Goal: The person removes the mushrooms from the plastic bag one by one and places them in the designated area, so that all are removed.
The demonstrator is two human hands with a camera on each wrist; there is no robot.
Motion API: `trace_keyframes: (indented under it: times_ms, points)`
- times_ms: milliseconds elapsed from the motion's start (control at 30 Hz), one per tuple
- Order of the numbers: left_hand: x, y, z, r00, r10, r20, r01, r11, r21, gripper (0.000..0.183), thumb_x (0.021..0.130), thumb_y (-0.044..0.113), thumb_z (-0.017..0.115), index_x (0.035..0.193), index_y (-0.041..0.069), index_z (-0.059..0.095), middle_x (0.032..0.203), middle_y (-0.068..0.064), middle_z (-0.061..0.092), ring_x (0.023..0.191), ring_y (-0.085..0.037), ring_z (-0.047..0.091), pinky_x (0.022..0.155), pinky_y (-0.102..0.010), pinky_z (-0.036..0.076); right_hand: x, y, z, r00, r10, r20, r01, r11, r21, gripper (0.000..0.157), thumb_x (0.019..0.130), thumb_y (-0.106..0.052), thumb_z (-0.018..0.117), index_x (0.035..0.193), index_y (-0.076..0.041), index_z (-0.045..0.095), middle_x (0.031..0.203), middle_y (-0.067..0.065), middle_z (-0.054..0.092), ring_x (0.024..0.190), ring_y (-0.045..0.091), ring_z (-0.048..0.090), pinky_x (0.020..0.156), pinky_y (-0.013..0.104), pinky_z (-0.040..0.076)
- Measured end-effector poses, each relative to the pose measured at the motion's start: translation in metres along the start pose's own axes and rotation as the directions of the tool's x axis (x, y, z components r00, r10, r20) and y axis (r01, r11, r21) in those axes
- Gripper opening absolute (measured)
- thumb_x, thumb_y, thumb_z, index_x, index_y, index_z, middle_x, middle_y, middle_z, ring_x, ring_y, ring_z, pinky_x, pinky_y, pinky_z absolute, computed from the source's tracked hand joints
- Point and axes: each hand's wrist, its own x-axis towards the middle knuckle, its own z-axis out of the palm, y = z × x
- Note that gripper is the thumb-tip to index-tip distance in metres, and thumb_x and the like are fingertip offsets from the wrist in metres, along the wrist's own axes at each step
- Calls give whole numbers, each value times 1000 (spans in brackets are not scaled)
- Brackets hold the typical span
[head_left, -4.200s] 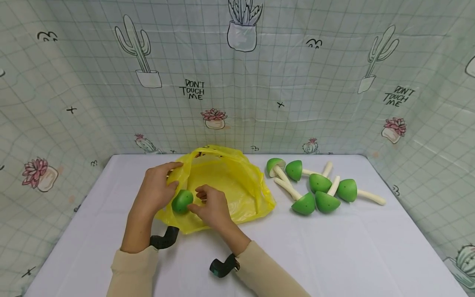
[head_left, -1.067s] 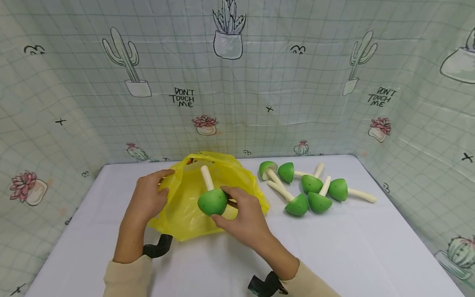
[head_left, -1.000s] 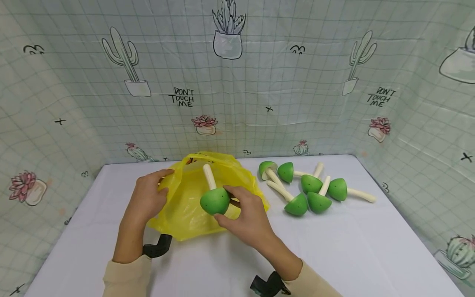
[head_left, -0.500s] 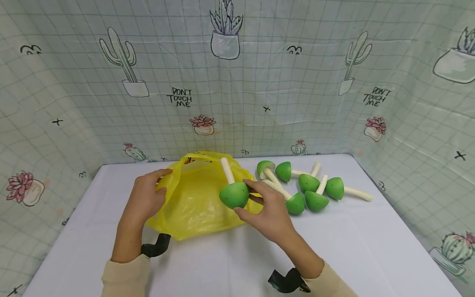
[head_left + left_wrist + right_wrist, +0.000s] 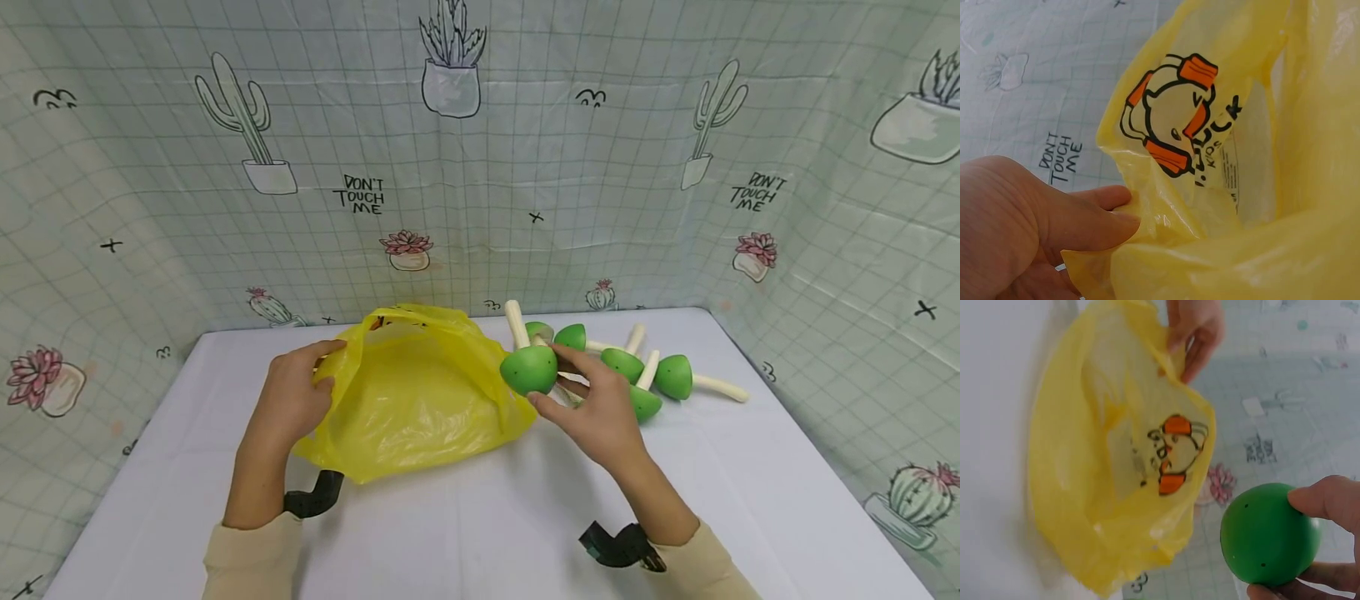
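A toy mushroom (image 5: 528,370) with a green cap and pale stem is held above the table by my right hand (image 5: 603,408). Thumb and fingers grip its cap, and the stem points up. In the right wrist view the green cap (image 5: 1266,534) hides the stem. My left hand (image 5: 294,396) pinches the left edge of a yellow plastic bag (image 5: 420,417), whose mouth gapes towards me. The left wrist view has the thumb (image 5: 1097,225) pressed on the bag's edge, near a printed duck (image 5: 1175,115). No mushroom shows inside the bag.
Several more green-capped toy mushrooms (image 5: 675,377) lie in a group at the back right, some partly hidden behind my right hand. A white cloth covers the table (image 5: 465,533). A patterned curtain (image 5: 480,183) hangs behind and at both sides.
My right hand has taken hold of the mushroom from the bag's mouth and carried it right and up, in front of the group. My left hand stays on the bag's edge.
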Motion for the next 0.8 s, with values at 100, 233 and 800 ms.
trace_keyframes:
  times_ms: [100,233,800]
  points:
    - [0,0,0,1000,2,0,-2,1000,-1,52,98,-11,60,149,-7,52,140,-33,57,115,-46,56,103,-60,53,4,9,-8,998,47,-40,-49,998,-32,65,83,0,87,141,10,59,133,24,65,123,39,65,97,41,58]
    - [0,-1,0,1000,7,1,-7,1000,-2,52,98,-11,60,149,-7,53,140,-33,57,115,-46,57,103,-60,53,7,21,-19,990,102,-95,-111,989,-97,65,84,-3,87,141,10,58,132,27,65,122,40,65,97,40,58]
    - [-1,2,-1,1000,-2,12,2,1000,7,52,98,-11,59,149,-7,52,141,-35,56,116,-47,56,102,-60,54,14,50,-42,940,290,-178,-324,923,-208,66,89,-10,83,143,14,53,133,34,63,123,45,64,97,46,58]
